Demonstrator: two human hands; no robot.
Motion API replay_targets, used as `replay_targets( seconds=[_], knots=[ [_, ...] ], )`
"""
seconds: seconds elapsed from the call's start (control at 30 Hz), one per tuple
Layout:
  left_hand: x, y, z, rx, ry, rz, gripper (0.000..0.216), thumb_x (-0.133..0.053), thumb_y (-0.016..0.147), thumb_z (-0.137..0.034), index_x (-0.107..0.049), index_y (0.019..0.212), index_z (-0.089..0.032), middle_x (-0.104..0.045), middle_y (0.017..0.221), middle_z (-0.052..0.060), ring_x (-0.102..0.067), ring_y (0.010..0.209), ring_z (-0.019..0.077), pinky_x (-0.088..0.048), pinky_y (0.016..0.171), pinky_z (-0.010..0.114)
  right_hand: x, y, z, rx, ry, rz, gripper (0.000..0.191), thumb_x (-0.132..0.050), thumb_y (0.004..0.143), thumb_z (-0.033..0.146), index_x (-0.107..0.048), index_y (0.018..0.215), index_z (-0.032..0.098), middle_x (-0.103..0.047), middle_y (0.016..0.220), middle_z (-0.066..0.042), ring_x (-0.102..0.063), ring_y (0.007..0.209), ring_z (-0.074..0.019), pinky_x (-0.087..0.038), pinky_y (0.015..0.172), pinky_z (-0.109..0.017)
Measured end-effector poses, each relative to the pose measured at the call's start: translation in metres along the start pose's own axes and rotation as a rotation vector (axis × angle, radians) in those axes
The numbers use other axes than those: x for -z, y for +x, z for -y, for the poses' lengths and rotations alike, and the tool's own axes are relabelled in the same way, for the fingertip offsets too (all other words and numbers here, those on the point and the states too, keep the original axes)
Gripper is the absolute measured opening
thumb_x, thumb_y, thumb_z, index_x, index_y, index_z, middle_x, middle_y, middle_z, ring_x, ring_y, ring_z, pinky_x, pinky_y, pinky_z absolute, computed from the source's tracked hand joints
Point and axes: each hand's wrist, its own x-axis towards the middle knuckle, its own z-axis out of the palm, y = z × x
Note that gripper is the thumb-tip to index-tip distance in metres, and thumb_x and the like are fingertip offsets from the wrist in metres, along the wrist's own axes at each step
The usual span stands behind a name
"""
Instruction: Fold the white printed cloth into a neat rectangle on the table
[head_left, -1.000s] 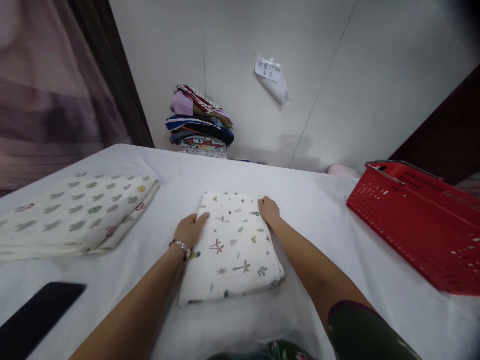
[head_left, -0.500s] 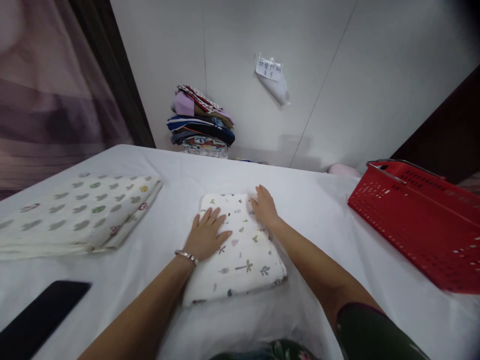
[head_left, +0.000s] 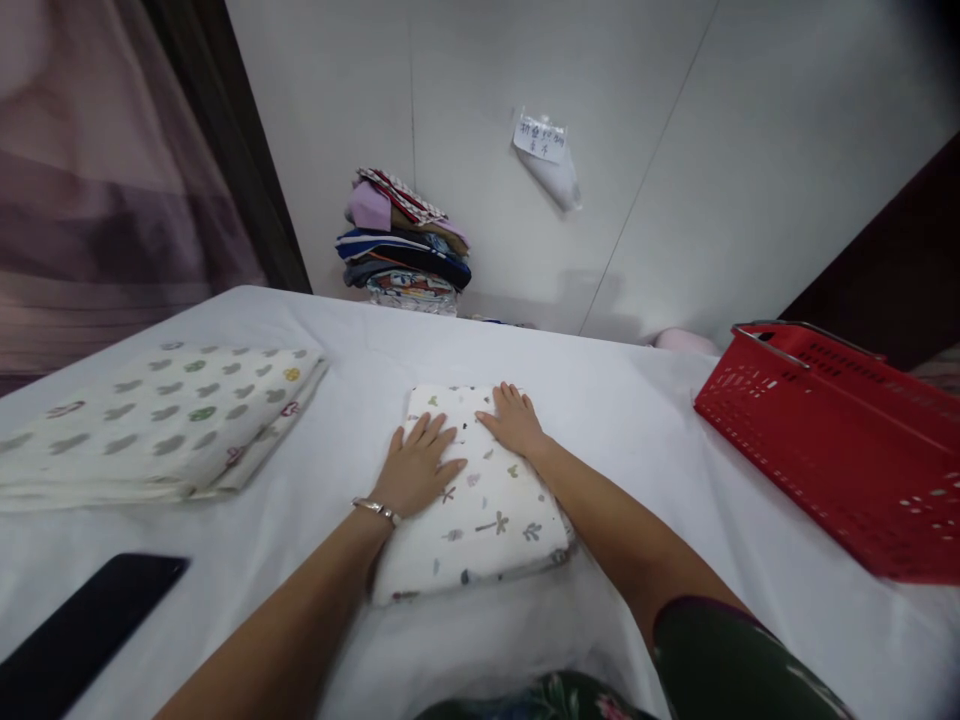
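Note:
In front of me a folded white cloth [head_left: 480, 530] printed with small plants and leaves lies on the white-covered table [head_left: 600, 420]. My left hand [head_left: 416, 468], with a silver bangle at its wrist, rests flat on the cloth's left side, fingers spread. Near the far right corner my right hand [head_left: 516, 422] lies on the cloth, fingers stretched out. Neither hand grips anything. To the left is a larger folded cloth [head_left: 180, 415] with grey, green and red shapes, apart from both hands.
A red plastic basket [head_left: 832, 450] with metal handles stands at the right. A dark flat object [head_left: 90, 630] lies at the near left. Against the wall behind the table rises a stack of folded fabrics [head_left: 405, 240]. A paper note [head_left: 541, 138] hangs on the wall.
My right hand has moved left from the cloth's right edge onto its top. My left hand stays in nearly the same place on the cloth.

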Motion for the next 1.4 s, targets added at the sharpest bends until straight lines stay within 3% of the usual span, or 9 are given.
replay_targets(
  seconds=[0.17,0.43,0.7,0.9,1.1,1.17,1.27,1.4],
  knots=[
    [-0.002,0.0,0.002,0.009,-0.008,0.004,0.057,-0.033,0.084,-0.055,-0.042,0.131,-0.024,-0.026,0.146,0.004,-0.015,0.136,0.0279,-0.017,0.106,0.054,0.011,-0.012,0.011,-0.023,0.016,0.055,0.074,-0.023,0.086,0.06,-0.019,0.142,0.012,-0.005,0.149,-0.011,0.001,0.137,-0.024,-0.003,0.108,-0.042],
    [0.0,0.001,-0.001,0.024,-0.018,0.016,0.057,-0.032,0.083,-0.055,-0.042,0.131,-0.025,-0.025,0.147,0.004,-0.014,0.136,0.0275,-0.015,0.106,0.055,0.005,-0.071,0.021,0.077,-0.023,0.057,0.078,-0.021,0.084,0.064,-0.019,0.143,0.013,-0.006,0.149,-0.009,0.0,0.137,-0.0221,-0.002,0.109,-0.04],
    [0.011,0.001,-0.005,0.064,-0.153,0.054,0.061,-0.03,0.082,-0.06,-0.042,0.131,-0.025,-0.027,0.146,0.005,-0.014,0.137,0.0246,-0.011,0.108,0.051,-0.001,-0.072,0.013,0.069,-0.012,0.042,0.076,-0.021,0.085,0.063,-0.02,0.143,0.013,-0.007,0.149,-0.008,-0.001,0.137,-0.021,-0.003,0.109,-0.041],
    [0.017,-0.04,-0.035,-0.124,-0.169,0.102,0.06,-0.035,0.08,-0.061,-0.043,0.13,-0.028,-0.032,0.144,0.007,-0.018,0.136,0.0258,-0.01,0.108,0.053,0.017,-0.098,0.02,0.128,0.04,0.043,0.069,-0.026,0.087,0.058,-0.026,0.141,0.015,-0.014,0.148,-0.01,-0.007,0.137,-0.0227,-0.007,0.109,-0.043],
    [0.005,-0.072,-0.044,-0.191,-0.095,0.073,0.056,-0.038,0.081,-0.059,-0.047,0.127,-0.029,-0.033,0.143,0.005,-0.021,0.135,0.0256,-0.01,0.109,0.051,0.003,-0.146,0.023,0.248,0.071,0.018,0.068,-0.033,0.085,0.058,-0.033,0.138,0.015,-0.02,0.146,-0.01,-0.012,0.136,-0.0231,-0.006,0.11,-0.041],
    [0.008,-0.071,-0.046,-0.179,-0.089,0.063,0.055,-0.037,0.082,-0.058,-0.048,0.126,-0.027,-0.035,0.142,0.005,-0.023,0.134,0.0252,-0.012,0.109,0.051,0.003,-0.147,0.02,0.223,0.159,0.011,0.064,-0.037,0.085,0.055,-0.037,0.136,0.017,-0.023,0.146,-0.008,-0.015,0.136,-0.0219,-0.008,0.11,-0.039],
    [0.016,-0.074,-0.048,-0.175,-0.12,0.051,0.053,-0.036,0.083,-0.056,-0.049,0.125,-0.025,-0.037,0.141,0.005,-0.025,0.133,0.0238,-0.014,0.109,0.049,0.013,-0.145,0.007,0.049,0.434,-0.084,0.056,-0.038,0.086,0.05,-0.041,0.133,0.02,-0.032,0.142,-0.004,-0.028,0.131,-0.0177,-0.021,0.108,-0.033],
    [0.022,-0.098,-0.04,-0.23,-0.12,0.024,0.052,-0.043,0.08,-0.056,-0.05,0.123,-0.028,-0.039,0.14,0.004,-0.026,0.133,0.0231,-0.012,0.11,0.048,0.026,-0.164,-0.023,-0.095,0.709,-0.262,0.042,-0.044,0.084,0.043,-0.057,0.115,0.019,-0.057,0.121,-0.004,-0.052,0.111,-0.0176,-0.039,0.096,-0.031]
  ],
)
